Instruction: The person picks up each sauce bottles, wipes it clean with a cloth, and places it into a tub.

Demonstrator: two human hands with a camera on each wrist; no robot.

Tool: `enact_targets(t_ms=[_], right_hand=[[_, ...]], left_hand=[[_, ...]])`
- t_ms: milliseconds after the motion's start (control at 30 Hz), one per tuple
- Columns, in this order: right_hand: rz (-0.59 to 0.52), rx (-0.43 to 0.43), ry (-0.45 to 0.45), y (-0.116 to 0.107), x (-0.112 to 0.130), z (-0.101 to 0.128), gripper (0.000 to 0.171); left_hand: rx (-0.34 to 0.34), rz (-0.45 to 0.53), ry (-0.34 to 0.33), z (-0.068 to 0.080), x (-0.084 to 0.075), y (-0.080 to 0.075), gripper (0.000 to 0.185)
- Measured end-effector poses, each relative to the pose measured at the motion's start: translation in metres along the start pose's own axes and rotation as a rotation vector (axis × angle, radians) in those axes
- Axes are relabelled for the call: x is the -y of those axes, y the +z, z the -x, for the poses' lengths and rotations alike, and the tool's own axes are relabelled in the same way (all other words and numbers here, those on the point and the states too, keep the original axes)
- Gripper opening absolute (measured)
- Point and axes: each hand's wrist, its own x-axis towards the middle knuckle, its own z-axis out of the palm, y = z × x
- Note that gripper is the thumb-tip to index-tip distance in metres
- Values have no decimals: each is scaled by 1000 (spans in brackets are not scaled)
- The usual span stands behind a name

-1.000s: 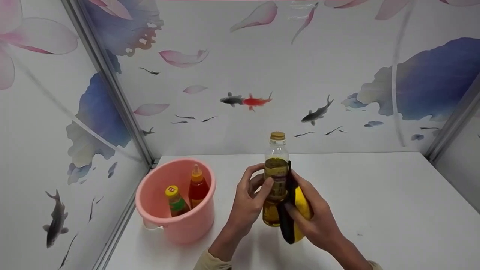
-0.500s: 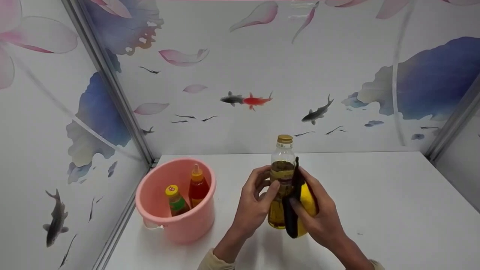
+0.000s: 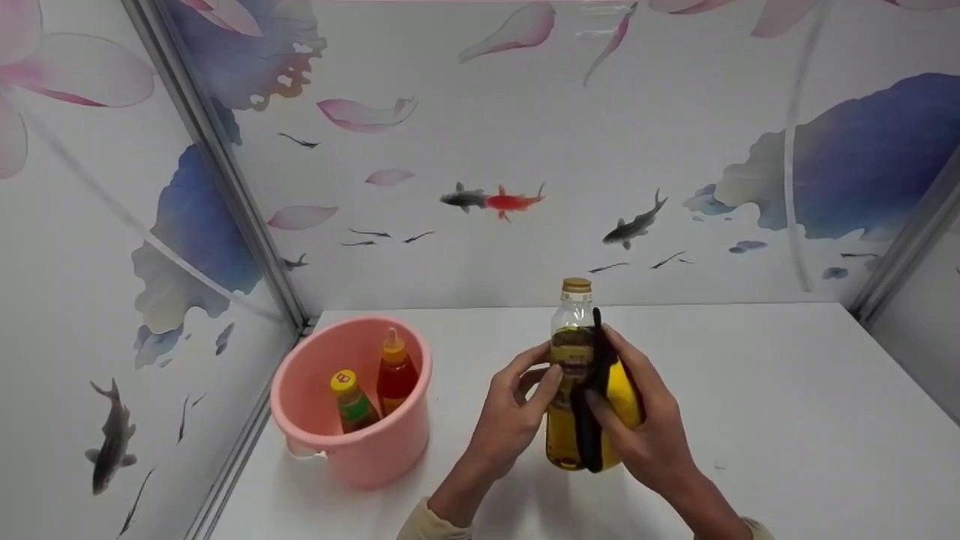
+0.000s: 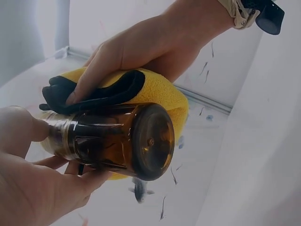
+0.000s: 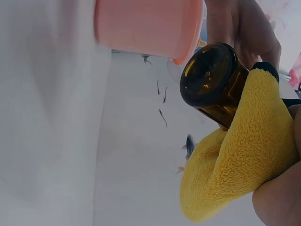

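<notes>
Two hands hold one bottle (image 3: pixel 571 390): the left hand (image 3: pixel 512 412) has its fingers curled round it, the right hand (image 3: pixel 645 427) presses a yellow cloth (image 3: pixel 621 390) on it.

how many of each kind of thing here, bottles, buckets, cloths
bottles: 3, the oil bottle held by the left hand and right hand, plus the green-label bottle and red sauce bottle in the bucket
buckets: 1, the pink bucket
cloths: 1, the yellow cloth pressed on the oil bottle
total: 5

A pink bucket (image 3: pixel 352 442) on the white table (image 3: pixel 787 420) holds two sauce bottles (image 3: pixel 375 394).
</notes>
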Motion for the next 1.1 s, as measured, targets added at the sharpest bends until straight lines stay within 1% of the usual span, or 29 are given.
enact_targets(t_ms=[133,300,467,600,667,833,967,1100], right_hand=[[-9,0,-3,0,-1,0,89],[-13,-1,-10,-1,-1,-1,88],[-10,-4,-23,-2,-1,-1,89],[10,-6,-3,-4,0,-2,89],[13,-1,28,-4,2,-2,89],[-13,18,79,-4,4,0,87],[-63,21,74,-4,3,1,81],[-73,36,70,-3,3,2,79]], left_hand=[[38,-23,8,0,0,-1,50],[43,-56,4,-2,-2,-3,49],[52,-73,-26,-2,-6,-7,49],[59,-25,-47,-1,-7,-7,52],[56,2,-50,0,-7,-6,52],[28,36,-47,0,-7,-3,52],[4,64,-45,0,-7,-3,55],[-21,81,-36,1,-8,-3,57]])
